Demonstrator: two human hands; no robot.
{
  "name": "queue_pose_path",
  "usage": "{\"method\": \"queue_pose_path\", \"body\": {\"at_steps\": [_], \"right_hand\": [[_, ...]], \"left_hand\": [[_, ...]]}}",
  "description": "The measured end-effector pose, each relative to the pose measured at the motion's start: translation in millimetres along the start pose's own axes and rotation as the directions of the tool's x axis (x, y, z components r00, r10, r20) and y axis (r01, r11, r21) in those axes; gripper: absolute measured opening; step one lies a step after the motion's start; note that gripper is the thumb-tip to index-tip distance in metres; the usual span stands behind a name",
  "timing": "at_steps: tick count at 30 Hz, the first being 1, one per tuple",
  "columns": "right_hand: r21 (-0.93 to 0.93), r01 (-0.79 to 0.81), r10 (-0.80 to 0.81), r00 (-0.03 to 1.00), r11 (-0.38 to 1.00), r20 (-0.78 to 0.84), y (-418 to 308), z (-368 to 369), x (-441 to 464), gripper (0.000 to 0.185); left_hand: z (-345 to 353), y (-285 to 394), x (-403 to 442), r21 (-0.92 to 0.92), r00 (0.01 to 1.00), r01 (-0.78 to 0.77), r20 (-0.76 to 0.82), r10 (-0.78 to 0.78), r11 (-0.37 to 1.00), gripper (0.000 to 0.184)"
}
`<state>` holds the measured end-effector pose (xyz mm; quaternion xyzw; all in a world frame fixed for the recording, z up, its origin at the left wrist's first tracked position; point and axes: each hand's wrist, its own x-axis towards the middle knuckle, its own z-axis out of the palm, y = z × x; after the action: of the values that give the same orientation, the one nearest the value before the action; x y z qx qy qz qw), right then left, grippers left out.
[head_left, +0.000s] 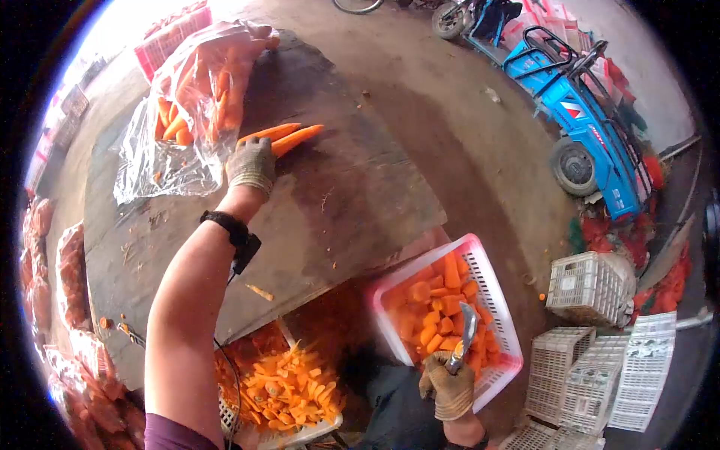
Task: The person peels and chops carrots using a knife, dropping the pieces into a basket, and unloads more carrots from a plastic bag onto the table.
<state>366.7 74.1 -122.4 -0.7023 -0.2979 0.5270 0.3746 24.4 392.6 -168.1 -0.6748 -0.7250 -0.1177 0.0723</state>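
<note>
While leaning out over a broad, worn surface [352, 187], covers part of two whole carrots [299, 140] with the gloved left hand [251, 161], just beside a clear plastic bag [139, 169] filled with others like them. Bends the fingers of the left grip over the pair; cannot tell from this angle whether pinching them or merely resting on top. Has the tapered ends of both directed away from the bag, toward the middle of the surface.

Wears a black wristband [229, 225] on the left arm, above a purple sleeve [176, 435] at the bottom edge.

Wraps the right grip snugly around the handle of a knife [469, 326], with the gloved right hand [450, 386] at the near side of a pink-and-white basket [498, 319], well apart from the left. Holds the curved blade over cut carrot chunks [450, 304] heaped inside.

Seen left of the basket, near the edge of the surface: a pale crate [311, 433] piled with thin carrot pieces [292, 390]. Seen at right: pale plastic crates [592, 379] on the ground and, farther back, a parked blue cargo vehicle [579, 112].
</note>
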Motion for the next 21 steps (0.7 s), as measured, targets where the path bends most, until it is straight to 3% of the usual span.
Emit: {"method": "queue_pose_path", "body": {"at_steps": [3, 6, 7, 9, 10, 11, 14, 15, 16, 18, 20, 21], "right_hand": [[0.097, -0.028, 0.026, 0.999, 0.995, 0.021, -4.4, 4.5, 7.9, 0.016], [0.092, -0.041, 0.033, 0.995, 0.995, 0.092, 2.2, 7.1, 18.1, 0.016], [0.073, -0.040, 0.032, 0.993, 0.996, 0.117, 3.5, 7.7, 18.4, 0.016], [0.042, -0.036, 0.031, 0.993, 0.998, 0.115, 5.0, 8.3, 15.4, 0.016], [0.028, -0.033, 0.030, 0.994, 0.999, 0.108, 3.2, 8.4, 12.9, 0.016], [0.001, -0.090, 0.090, 0.995, 0.996, 0.041, 0.1, 9.9, 10.2, 0.017], [0.012, 0.073, -0.074, 0.996, 0.997, 0.055, 11.4, 3.5, 5.6, 0.018], [0.027, 0.087, -0.089, 0.994, 0.996, 0.067, 11.4, 2.3, 1.0, 0.017], [0.041, 0.097, -0.100, 0.992, 0.994, 0.082, 11.0, 0.6, -4.3, 0.017], [0.005, 0.124, -0.123, 0.984, 0.992, 0.127, 12.3, -3.0, -12.3, 0.017], [-0.098, 0.165, -0.145, 0.972, 0.981, 0.183, 13.0, -7.0, -16.2, 0.017], [-0.186, 0.168, -0.138, 0.976, 0.968, 0.167, 8.9, -6.2, -23.9, 0.024]], "left_hand": [[1.1, 14.1, 16.1, 0.170, 0.993, 0.066, 0.086, -0.081, 0.983, 0.045], [24.7, 20.8, 19.2, 0.318, 0.998, 0.055, -0.006, -0.056, 0.947, 0.042], [75.0, 3.3, 30.7, 0.019, 0.993, 0.061, -0.106, -0.059, 0.998, 0.034], [87.9, -3.4, 38.7, -0.028, 0.990, 0.095, -0.101, -0.097, 0.995, 0.024], [57.6, 9.8, 25.7, 0.227, 0.990, 0.138, 0.006, -0.143, 0.964, 0.020], [14.1, 14.2, 7.7, 0.134, 0.995, 0.086, 0.029, -0.090, 0.987, 0.020], [-57.0, 7.0, -39.3, -0.154, 0.997, 0.021, 0.083, -0.008, 0.988, 0.030], [-87.9, 0.7, -59.1, -0.356, 0.970, 0.107, 0.244, -0.019, 0.928, 0.031], [-114.9, -7.2, -80.7, -0.522, 0.917, 0.220, 0.398, 0.008, 0.824, 0.033], [-129.0, -48.2, -128.9, -0.826, 0.845, 0.318, 0.469, 0.256, 0.464, 0.034], [-191.4, -60.6, -192.2, -0.721, 0.715, 0.626, 0.683, 0.151, 0.298, 0.037], [-216.0, -71.3, -221.8, -0.699, 0.707, 0.616, 0.694, 0.136, 0.362, 0.038]]}}
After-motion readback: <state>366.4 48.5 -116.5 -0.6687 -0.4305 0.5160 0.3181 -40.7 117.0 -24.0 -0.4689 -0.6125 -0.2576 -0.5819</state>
